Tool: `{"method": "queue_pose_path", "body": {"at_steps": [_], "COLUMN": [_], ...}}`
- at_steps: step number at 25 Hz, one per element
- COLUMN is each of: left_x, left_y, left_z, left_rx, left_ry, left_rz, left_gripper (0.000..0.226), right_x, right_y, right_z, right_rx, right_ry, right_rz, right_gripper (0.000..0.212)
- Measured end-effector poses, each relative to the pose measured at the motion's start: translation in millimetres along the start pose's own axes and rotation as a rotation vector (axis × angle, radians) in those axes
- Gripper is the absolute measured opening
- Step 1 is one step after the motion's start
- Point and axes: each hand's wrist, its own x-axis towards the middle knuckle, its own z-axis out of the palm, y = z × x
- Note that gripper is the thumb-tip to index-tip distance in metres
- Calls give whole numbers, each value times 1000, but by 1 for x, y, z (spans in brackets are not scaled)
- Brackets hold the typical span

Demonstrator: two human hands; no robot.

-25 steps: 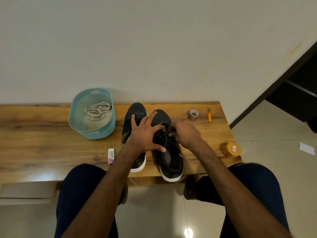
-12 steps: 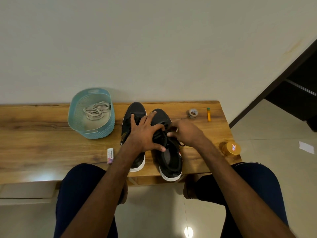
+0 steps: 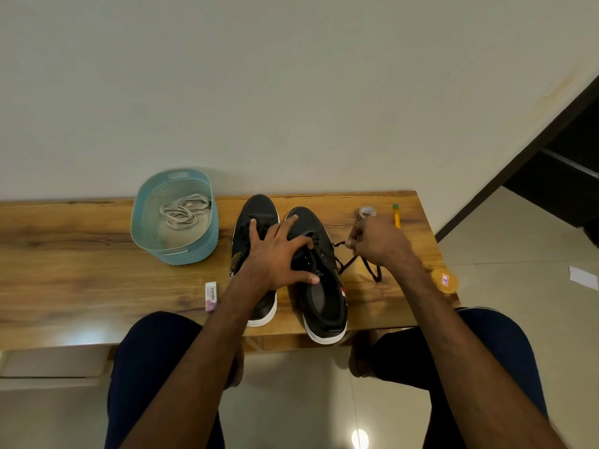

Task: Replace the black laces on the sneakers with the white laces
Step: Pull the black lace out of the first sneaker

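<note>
Two black sneakers with white soles stand side by side on the wooden table (image 3: pixel 81 254), toes toward the wall: the left sneaker (image 3: pixel 256 215) and the right sneaker (image 3: pixel 324 303). My left hand (image 3: pixel 278 254) lies spread across both, pressing on them. My right hand (image 3: pixel 379 241) is to the right of the right sneaker, pinching a black lace (image 3: pixel 366 267) that runs out from its eyelets and loops onto the table. The white laces (image 3: pixel 183 212) lie coiled in a light blue basket (image 3: pixel 201 247) left of the shoes.
A white eraser (image 3: pixel 210 295) lies near the front edge left of the shoes. A tape roll (image 3: pixel 366 211) and a yellow pencil (image 3: pixel 396 217) lie at the back right. An orange lid (image 3: pixel 445 280) sits at the table's right end. My knees are under the front edge.
My right hand has moved away from the right sneaker to the right, drawing the black lace out of the eyelets. My left hand has stayed on the shoes.
</note>
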Motion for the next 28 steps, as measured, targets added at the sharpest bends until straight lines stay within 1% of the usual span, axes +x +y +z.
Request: {"method": "queue_pose_path", "body": {"at_steps": [1,3,5,6,7,8,9,11,12,13,15,19,22,24,26,27,28], "left_x": [1,3,4,5,6,7,8,11,13,14,15,21,26,26,26,26,25], "left_y": [2,9,15,16,16,16,15,15,17,18,22,28,37,36,26,20,14], "left_z": [0,-1,-1,-2,-3,-3,-3,-1,0,0,0,5,10,10,9,8,8], "left_rx": [-40,-126,-194,-227,-258,-280,-285,-254,-242,-242,-248,-205,-173,-309,-567,-711,-792], "left_ry": [8,27,31,26,21,19,16,4,9,23,63,134,192,258,307,320,316], "left_rz": [-13,-47,-79,-89,-94,-95,-89,-70,-69,-76,-101,-144,-184,-253,-365,-403,-411], "left_gripper": [67,58,58,61,63,65,65,60,57,54,43,21,21,18,11,9,7], "right_x": [1,5,8,9,8,7,5,1,-1,-1,0,2,2,3,5,6,6], "right_y": [-2,-4,-3,-4,-6,-9,-12,-17,-17,-17,-15,-11,-9,-7,-7,-8,-8], "right_z": [4,3,3,5,10,16,20,25,27,29,30,27,29,31,33,34,36], "right_rx": [30,41,33,12,-10,21,116,307,322,313,329,450,479,487,479,467,446], "right_ry": [23,163,265,279,264,206,112,-154,-254,-311,-340,-343,-346,-344,-342,-338,-332], "right_rz": [-8,10,35,17,-29,-87,-139,-194,-212,-219,-219,-196,-197,-192,-188,-185,-185], "right_gripper": [14,17,26,33,42,50,56,62,64,68,71,65,66,66,66,69,72]}}
